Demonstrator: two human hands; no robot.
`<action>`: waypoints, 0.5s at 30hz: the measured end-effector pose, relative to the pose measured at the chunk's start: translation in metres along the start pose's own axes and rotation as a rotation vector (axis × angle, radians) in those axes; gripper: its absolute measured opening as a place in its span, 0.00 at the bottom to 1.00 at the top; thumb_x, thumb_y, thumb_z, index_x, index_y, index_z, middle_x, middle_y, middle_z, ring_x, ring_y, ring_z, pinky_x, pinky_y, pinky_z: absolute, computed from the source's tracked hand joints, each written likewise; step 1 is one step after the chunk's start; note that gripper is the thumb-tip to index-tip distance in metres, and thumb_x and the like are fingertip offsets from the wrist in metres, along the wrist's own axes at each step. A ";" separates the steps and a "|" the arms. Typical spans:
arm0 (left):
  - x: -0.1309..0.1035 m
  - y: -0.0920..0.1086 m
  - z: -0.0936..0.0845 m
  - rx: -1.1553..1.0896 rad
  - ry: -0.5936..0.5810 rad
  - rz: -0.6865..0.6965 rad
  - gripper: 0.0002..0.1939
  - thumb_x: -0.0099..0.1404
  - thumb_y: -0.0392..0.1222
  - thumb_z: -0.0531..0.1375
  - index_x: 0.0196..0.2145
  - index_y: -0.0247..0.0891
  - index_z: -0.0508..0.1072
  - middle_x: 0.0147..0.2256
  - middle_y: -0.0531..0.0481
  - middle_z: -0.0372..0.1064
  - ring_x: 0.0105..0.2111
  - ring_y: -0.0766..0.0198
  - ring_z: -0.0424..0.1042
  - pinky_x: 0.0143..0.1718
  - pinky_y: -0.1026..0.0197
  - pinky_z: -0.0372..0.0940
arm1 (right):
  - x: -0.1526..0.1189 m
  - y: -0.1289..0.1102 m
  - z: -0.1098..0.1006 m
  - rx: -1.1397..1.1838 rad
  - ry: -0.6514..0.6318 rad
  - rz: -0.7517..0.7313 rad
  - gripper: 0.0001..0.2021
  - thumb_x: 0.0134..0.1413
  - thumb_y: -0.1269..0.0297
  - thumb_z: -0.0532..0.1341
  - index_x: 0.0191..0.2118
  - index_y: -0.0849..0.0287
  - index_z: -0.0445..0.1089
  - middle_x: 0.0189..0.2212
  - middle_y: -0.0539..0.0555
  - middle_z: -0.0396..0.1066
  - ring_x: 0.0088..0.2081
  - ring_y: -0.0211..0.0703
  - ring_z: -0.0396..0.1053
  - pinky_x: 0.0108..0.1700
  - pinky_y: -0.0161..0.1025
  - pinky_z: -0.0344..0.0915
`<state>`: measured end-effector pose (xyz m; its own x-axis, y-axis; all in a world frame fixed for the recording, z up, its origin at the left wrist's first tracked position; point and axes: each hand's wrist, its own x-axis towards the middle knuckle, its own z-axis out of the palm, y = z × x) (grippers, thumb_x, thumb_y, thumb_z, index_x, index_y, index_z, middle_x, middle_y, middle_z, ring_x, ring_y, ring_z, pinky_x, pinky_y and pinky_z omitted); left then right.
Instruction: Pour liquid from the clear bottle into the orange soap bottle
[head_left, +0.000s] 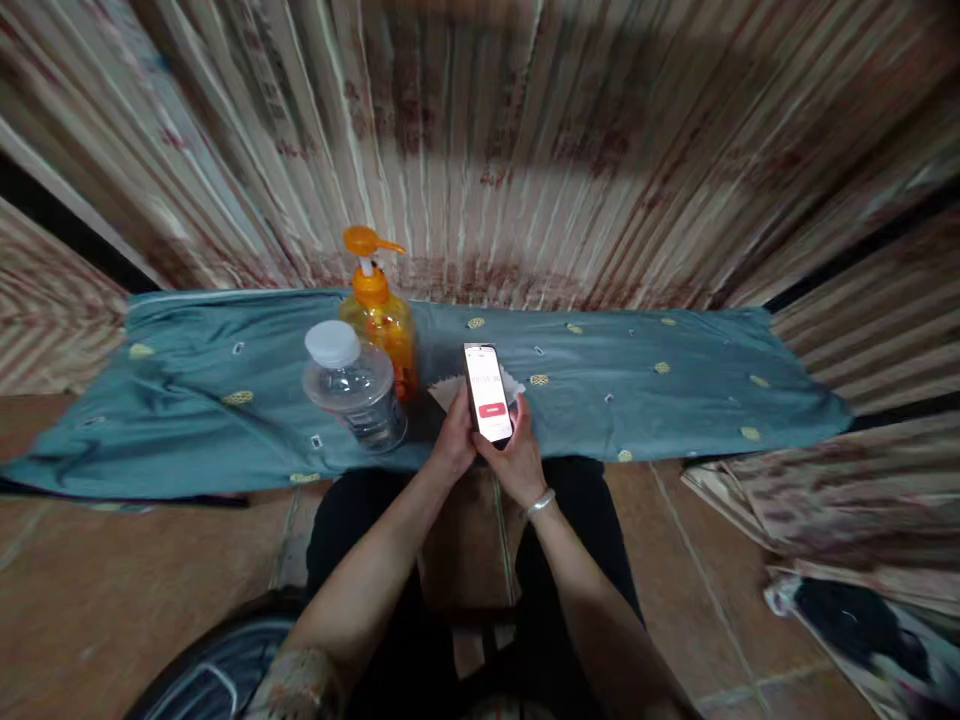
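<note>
While both hands meet in front of the knees, the phone (489, 392) lies between them, held by its lower part, with its top end pointing away and its lit screen facing up. The left hand (455, 440) is closed along the phone's left edge; the right hand (516, 455) grips the lower right side, its thumb reaching across the bottom end towards the left hand. How the fingers sit underneath is hidden, so I cannot tell whether they touch one another there. On the screen, a red button shows near the bottom, close to the right thumb, and a line of digits above it is too blurred to read.

Behind the hands and partly covered by the phone, a pale, jagged-edged piece (512, 385) sticks out on both sides. To the left of the left hand, a clear container with a white cap (352, 385) stands on the blue-green cloth (637, 380); just beyond it, farther from the hands, is an orange pump bottle (394, 345), its nozzle pointing right. The patterned cloth spreads out on both sides of the hands, and a striped curtain (480, 180) hangs beyond it. A bracelet (540, 503) circles the right wrist.
</note>
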<state>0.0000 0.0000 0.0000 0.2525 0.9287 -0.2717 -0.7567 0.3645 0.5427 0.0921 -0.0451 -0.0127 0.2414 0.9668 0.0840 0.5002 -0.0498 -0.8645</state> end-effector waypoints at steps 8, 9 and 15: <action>-0.003 0.000 0.004 0.006 -0.017 -0.012 0.20 0.71 0.49 0.49 0.47 0.35 0.74 0.42 0.45 0.77 0.44 0.55 0.75 0.51 0.52 0.64 | 0.000 0.006 -0.002 -0.022 0.014 -0.017 0.49 0.43 0.54 0.66 0.66 0.66 0.42 0.55 0.70 0.64 0.54 0.65 0.67 0.54 0.61 0.64; -0.004 0.000 0.004 0.007 -0.019 -0.015 0.20 0.71 0.49 0.49 0.47 0.35 0.74 0.43 0.45 0.76 0.44 0.54 0.74 0.51 0.52 0.64 | -0.001 0.007 -0.002 -0.023 0.016 -0.021 0.49 0.43 0.54 0.66 0.66 0.66 0.42 0.56 0.70 0.64 0.55 0.65 0.67 0.54 0.61 0.63; -0.006 0.003 0.008 0.013 -0.027 -0.037 0.23 0.72 0.48 0.45 0.48 0.32 0.73 0.42 0.42 0.77 0.47 0.52 0.73 0.53 0.49 0.62 | -0.001 0.008 -0.002 -0.002 0.008 -0.039 0.49 0.44 0.52 0.66 0.66 0.66 0.41 0.56 0.70 0.63 0.55 0.64 0.66 0.55 0.61 0.63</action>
<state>0.0010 -0.0043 0.0092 0.2966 0.9160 -0.2703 -0.7389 0.3994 0.5426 0.0979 -0.0471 -0.0188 0.2283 0.9659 0.1221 0.5114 -0.0123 -0.8592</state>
